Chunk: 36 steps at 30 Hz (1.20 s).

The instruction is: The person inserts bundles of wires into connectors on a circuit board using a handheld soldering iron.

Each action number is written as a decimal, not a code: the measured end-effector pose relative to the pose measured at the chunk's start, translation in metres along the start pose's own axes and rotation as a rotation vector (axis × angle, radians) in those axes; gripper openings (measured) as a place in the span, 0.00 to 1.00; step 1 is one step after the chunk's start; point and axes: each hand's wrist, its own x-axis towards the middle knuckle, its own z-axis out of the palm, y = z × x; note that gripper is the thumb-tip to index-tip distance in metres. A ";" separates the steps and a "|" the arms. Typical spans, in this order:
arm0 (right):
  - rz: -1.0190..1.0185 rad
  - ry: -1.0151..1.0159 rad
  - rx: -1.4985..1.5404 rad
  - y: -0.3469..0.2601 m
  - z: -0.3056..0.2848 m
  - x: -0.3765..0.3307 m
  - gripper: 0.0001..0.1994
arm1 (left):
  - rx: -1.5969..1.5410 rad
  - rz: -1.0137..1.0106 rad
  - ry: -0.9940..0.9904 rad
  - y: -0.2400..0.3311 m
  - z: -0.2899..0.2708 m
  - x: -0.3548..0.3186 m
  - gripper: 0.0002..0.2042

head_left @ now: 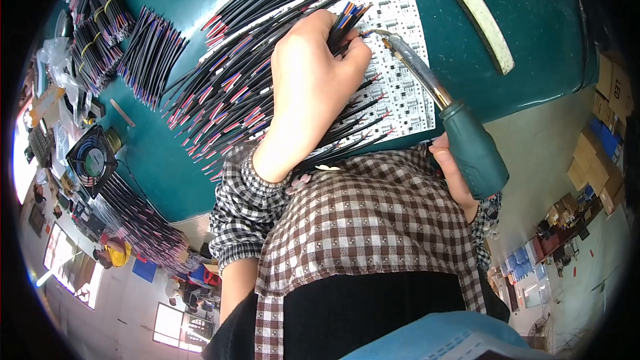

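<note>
Head view, only one I have: left hand [310, 70] is closed round a bunch of black wires [347, 19], thumb and forefinger pinching near the front, coloured ends sticking out past them. Right hand [457, 177] is wrapped round the green handle of the soldering iron [457, 123]; the handle hides most of those fingers, but grip looks fully closed on it. White circuit board [408, 33] lies flat on the green table [540, 40], partly under the left hand, more black wires [230, 83] fanned across its left side. Bent iron tip is just beside my left thumb, over the board; can't tell if it's touching a pad or a wire. To do this well, I'd say: brace the left hand on the board so the wire end can't wander, lay one end flat on its pad, heat wire and pad together, lift the tip straight off, hold steady till it sets. Main risks, I reckon: burnt thumb, scorched insulation on neighbouring wires, bridged pads. Pale curved strip [477, 17] sits well right, clear of the iron
</note>
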 end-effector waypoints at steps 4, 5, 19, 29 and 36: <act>0.145 0.057 0.122 -0.006 0.004 -0.002 0.31 | -0.015 0.003 0.000 0.000 0.000 0.001 0.08; 0.145 0.058 0.121 -0.007 0.005 -0.001 0.31 | -0.014 0.009 0.001 0.000 0.001 0.001 0.08; 0.118 0.138 0.344 -0.011 0.007 0.002 0.33 | 0.062 0.076 0.072 -0.005 0.010 -0.003 0.09; 0.083 0.032 0.255 -0.008 0.001 0.005 0.34 | 0.026 0.081 0.151 -0.002 0.015 -0.003 0.09; 0.054 0.071 0.277 -0.006 0.005 0.007 0.33 | 0.025 0.036 0.091 0.002 0.009 0.004 0.10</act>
